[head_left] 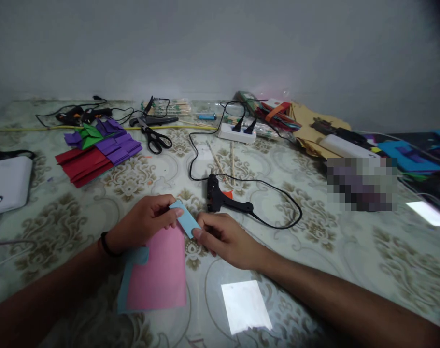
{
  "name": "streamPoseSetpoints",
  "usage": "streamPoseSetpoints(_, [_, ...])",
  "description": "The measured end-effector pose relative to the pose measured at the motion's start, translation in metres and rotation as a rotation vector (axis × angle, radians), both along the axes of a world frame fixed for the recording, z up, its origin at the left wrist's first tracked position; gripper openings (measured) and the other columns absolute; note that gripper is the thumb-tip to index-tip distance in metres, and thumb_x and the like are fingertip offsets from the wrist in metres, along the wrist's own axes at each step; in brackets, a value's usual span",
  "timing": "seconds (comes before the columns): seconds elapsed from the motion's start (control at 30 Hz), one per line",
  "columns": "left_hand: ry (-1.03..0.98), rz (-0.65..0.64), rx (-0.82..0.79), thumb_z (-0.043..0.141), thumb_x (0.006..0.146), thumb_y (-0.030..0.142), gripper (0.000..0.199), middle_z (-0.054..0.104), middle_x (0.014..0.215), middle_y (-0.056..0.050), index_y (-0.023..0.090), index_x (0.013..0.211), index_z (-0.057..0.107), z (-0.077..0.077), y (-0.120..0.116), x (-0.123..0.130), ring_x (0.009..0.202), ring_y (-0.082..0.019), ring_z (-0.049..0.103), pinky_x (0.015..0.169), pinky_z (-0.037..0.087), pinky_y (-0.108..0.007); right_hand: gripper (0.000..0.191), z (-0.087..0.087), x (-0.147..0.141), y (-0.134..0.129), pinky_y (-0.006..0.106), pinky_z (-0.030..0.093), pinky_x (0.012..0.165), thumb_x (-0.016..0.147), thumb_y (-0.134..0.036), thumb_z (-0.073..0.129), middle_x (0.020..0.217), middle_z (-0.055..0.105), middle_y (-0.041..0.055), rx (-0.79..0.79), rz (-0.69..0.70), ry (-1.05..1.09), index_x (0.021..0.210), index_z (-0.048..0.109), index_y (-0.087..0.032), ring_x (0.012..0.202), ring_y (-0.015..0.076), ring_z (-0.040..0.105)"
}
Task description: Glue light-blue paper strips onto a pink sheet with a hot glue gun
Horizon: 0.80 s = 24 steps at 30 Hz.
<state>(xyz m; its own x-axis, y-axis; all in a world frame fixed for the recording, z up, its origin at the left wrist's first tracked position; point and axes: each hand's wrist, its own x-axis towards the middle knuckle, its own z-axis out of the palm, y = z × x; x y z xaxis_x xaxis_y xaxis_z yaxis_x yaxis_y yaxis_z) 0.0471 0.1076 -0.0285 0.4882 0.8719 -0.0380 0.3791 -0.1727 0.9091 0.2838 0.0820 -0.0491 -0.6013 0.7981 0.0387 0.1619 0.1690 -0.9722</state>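
A small light blue folded paper strip (186, 220) is held slantwise between both hands above the table. My left hand (152, 217) pinches its upper left end, thumb on top. At its lower right end, my right hand (223, 237) grips it between thumb and fingers. Beneath my left hand lies a pink paper sheet (162, 280), with light blue paper (122, 290) showing along its left side. Just beyond my right hand, a black glue gun (225, 197) rests on the table, nozzle pointing away.
Black scissors (154, 135) lie beyond folded red paper (85, 164) and purple paper (120, 147). A white power strip (237, 133) holds two plugs. Thin wooden sticks (232, 162) lie nearby. A white power bank (9, 183) is at left; blue papers (404, 157) are at right.
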Motion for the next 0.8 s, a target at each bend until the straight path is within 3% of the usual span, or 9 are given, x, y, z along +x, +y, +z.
streamPoseSetpoints(0.3, [-0.022,-0.021,-0.008,0.058,0.099,0.037,0.033,0.066,0.065,0.002,0.018,0.073,0.064,-0.0007,0.0008,0.0001,0.061,-0.012,0.060,0.059,0.045,-0.022,0.048,0.0021,-0.0003,0.0005,0.022,0.033,0.049,0.103,-0.056,0.057,0.056,0.050,-0.0049,-0.070,0.000,0.021,0.073,0.057,-0.019,0.049,0.0089,0.043])
streamPoseSetpoints(0.53, [-0.066,-0.049,-0.025,0.053,0.101,0.035,0.036,0.068,0.066,0.000,0.017,0.073,0.068,0.0021,0.0021,-0.0003,0.062,-0.012,0.060,0.061,0.046,-0.022,0.048,0.0012,-0.0023,0.0021,0.022,0.032,0.052,0.102,-0.056,0.059,0.061,0.050,-0.0041,0.033,0.012,-0.012,0.072,0.053,-0.020,0.054,0.0095,0.043])
streamPoseSetpoints(0.8, [-0.112,-0.062,-0.063,0.051,0.103,0.033,0.039,0.068,0.068,-0.001,0.016,0.074,0.070,0.0000,0.0022,-0.0023,0.065,-0.013,0.060,0.064,0.047,-0.024,0.047,0.0023,-0.0023,0.0016,0.022,0.033,0.052,0.102,-0.056,0.058,0.062,0.050,-0.0043,0.022,0.017,-0.014,0.074,0.054,-0.019,0.054,0.0092,0.043])
